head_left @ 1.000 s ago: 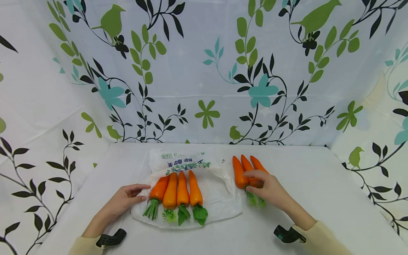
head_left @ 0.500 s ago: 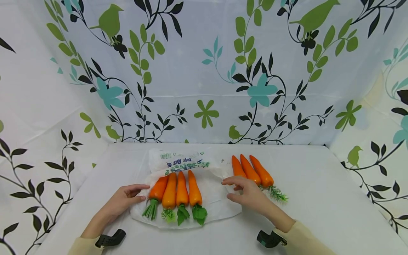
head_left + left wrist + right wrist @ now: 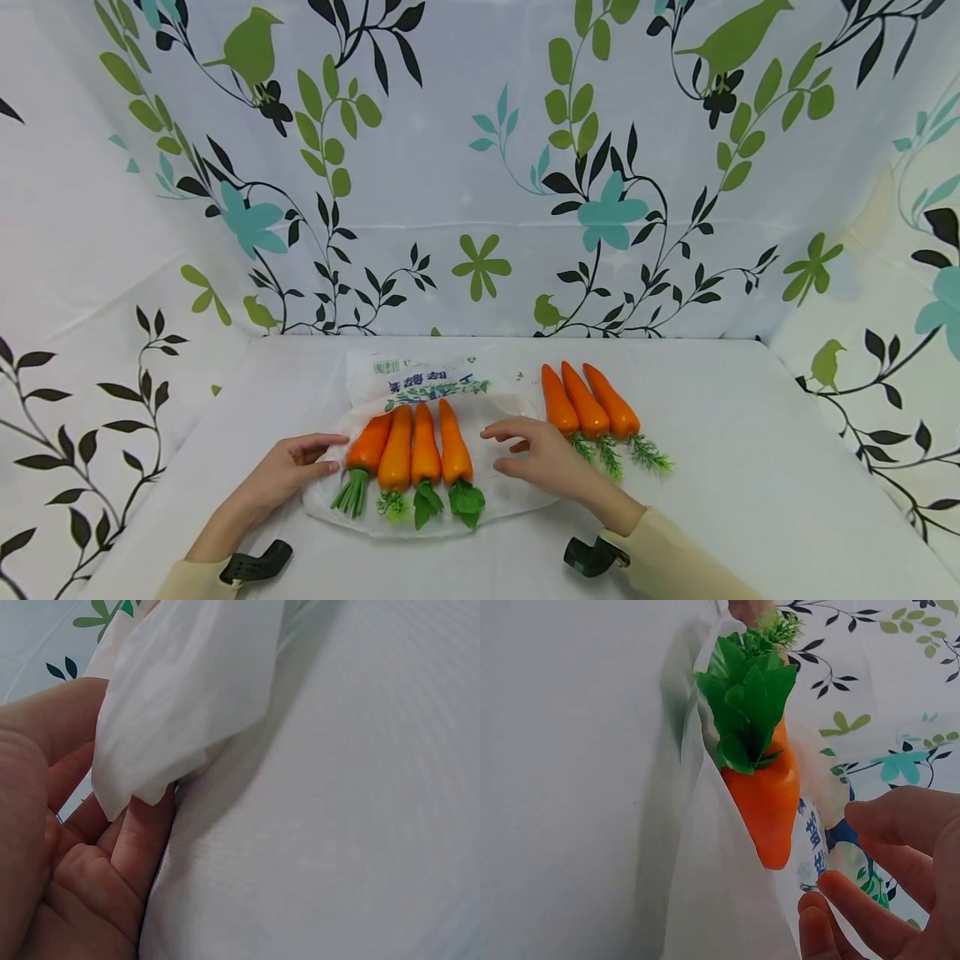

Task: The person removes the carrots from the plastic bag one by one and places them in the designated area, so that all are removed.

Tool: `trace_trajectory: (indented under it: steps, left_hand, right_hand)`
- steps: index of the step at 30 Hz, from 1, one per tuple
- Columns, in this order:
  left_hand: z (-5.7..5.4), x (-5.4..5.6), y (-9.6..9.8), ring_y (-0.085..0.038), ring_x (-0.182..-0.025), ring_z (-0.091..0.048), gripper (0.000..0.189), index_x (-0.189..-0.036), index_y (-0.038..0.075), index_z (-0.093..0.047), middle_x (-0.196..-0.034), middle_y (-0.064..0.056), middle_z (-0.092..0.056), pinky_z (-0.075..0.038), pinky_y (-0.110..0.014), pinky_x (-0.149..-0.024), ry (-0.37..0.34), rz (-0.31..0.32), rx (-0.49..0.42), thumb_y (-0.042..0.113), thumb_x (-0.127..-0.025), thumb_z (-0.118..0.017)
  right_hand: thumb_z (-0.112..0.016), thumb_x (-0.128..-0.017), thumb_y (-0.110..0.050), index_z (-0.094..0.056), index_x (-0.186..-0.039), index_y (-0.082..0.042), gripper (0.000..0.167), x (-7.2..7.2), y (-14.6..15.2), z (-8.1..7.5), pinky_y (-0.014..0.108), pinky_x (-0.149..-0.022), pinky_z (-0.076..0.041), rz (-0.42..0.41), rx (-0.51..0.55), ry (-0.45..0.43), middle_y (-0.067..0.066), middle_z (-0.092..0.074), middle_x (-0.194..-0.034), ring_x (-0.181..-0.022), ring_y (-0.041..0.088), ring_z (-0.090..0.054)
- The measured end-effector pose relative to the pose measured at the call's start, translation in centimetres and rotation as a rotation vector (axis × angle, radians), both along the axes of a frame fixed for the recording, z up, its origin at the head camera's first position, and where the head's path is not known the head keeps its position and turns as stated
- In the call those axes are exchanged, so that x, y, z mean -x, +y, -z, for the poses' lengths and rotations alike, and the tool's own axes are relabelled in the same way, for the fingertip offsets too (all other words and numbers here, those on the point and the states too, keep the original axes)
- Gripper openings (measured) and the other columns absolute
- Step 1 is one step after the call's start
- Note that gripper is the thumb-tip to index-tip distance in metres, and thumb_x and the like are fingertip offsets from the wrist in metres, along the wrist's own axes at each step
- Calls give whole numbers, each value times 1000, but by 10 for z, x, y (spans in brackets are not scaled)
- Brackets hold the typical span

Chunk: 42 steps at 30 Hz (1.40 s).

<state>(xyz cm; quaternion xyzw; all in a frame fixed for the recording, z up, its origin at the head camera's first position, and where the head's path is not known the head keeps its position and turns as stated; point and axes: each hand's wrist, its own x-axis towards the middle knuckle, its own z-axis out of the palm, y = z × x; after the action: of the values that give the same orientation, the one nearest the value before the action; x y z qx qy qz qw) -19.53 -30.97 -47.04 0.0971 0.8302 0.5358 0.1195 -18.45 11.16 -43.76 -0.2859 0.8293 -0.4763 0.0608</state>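
Observation:
Several toy-like orange carrots with green tops lie side by side on a white plastic bag (image 3: 510, 500) with printed lettering. The rightmost carrot (image 3: 455, 450) has broad green leaves; the leftmost carrot (image 3: 371, 444) has a cut-stem top. At the bag's left edge rests my left hand (image 3: 288, 475), its thumb and index finger apart; the left wrist view shows white plastic (image 3: 187, 697) covering some of its fingertips. Over the bag's right part hovers my right hand (image 3: 543, 462), fingers loosely bent and holding nothing. The right wrist view shows a leafy-topped carrot (image 3: 763, 810) before its fingers.
Three more carrots with feathery tops, among them a middle carrot (image 3: 585, 400), lie on the white table (image 3: 735, 467) right of the bag. A patterned curtain (image 3: 420, 183) with birds and leaves hangs behind the table and at both sides.
My right hand has moved left from the three carrots, which are now uncovered, to above the bag's right part. My left hand and the carrots on the bag have stayed put.

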Motion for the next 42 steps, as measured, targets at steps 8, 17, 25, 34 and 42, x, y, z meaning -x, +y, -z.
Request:
trace_trajectory:
  steps: [8, 17, 25, 34, 42]
  left_hand:
    - [1, 1, -2, -30, -132, -47, 50, -133, 3, -62, -143, -22, -51, -39, -13, -92, -4, -8, 14, 23, -89, -76]
    - [0, 1, -2, -19, -127, -51, 50, -133, 2, -62, -142, -22, -52, -40, -14, -92, 7, 1, 4, 22, -90, -75]
    - [1, 1, -2, -19, -129, -49, 49, -133, 2, -62, -143, -22, -51, -39, -13, -93, 11, 9, 2, 21, -90, -75]
    - [0, 0, -1, -21, -129, -49, 49, -133, 1, -61, -143, -23, -51, -40, -14, -93, 14, 8, -16, 19, -90, -75]
    - [-2, -2, 1, -4, -121, -52, 50, -134, -1, -60, -143, -24, -51, -40, -14, -92, 1, 17, -42, 18, -91, -74]
  right_hand:
    - [-72, -91, -13, -67, -128, -10, 38, 6, -26, 2, 35, -91, -52, -40, -17, -75, 2, -63, -127, -113, 28, -59]
    - [-79, -85, -20, -63, -132, -8, 51, 4, -54, 4, 30, -86, -53, 12, -78, -66, 13, -52, -136, -109, 28, -60]
    - [-81, -82, -18, -67, -128, -10, 49, 2, -66, 8, 32, -86, -52, 59, -122, -42, 16, -51, -133, -104, 26, -59]
    - [-71, -85, -12, -74, -120, -17, 36, 4, -69, 12, 37, -90, -49, 106, -134, -58, 12, -56, -130, -107, 24, -57]
    - [-69, -86, -13, -74, -116, -15, 31, 3, -68, 9, 39, -91, -49, 138, -122, -46, 5, -62, -117, -101, 20, -57]
